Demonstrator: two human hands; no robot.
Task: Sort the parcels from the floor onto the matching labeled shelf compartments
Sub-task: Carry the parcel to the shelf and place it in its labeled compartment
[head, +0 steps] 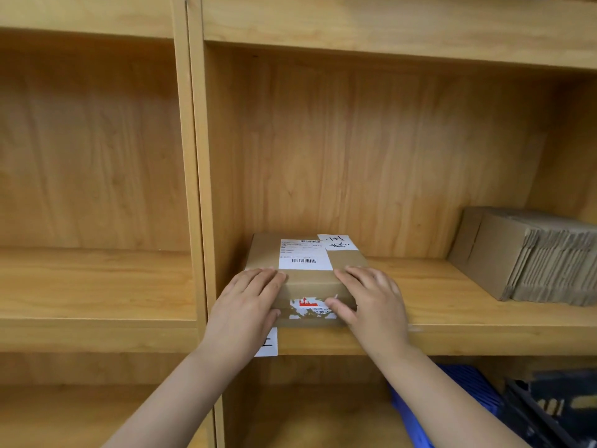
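left hand [247, 305] and right hand [373, 302] rest on the parcel [307, 281], fingers [258, 277] flat, not grasping.

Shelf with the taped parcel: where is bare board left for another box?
The widest bare board lies between the parcel and the stack of flattened cartons on the right. The left compartment shows bare wood too. It is crowded at the parcel's near edge, where the left hand and right hand rest.

brown parcel [307, 282] with white label [305, 255], tan wood shelf [452, 337], blue crate [465, 386]
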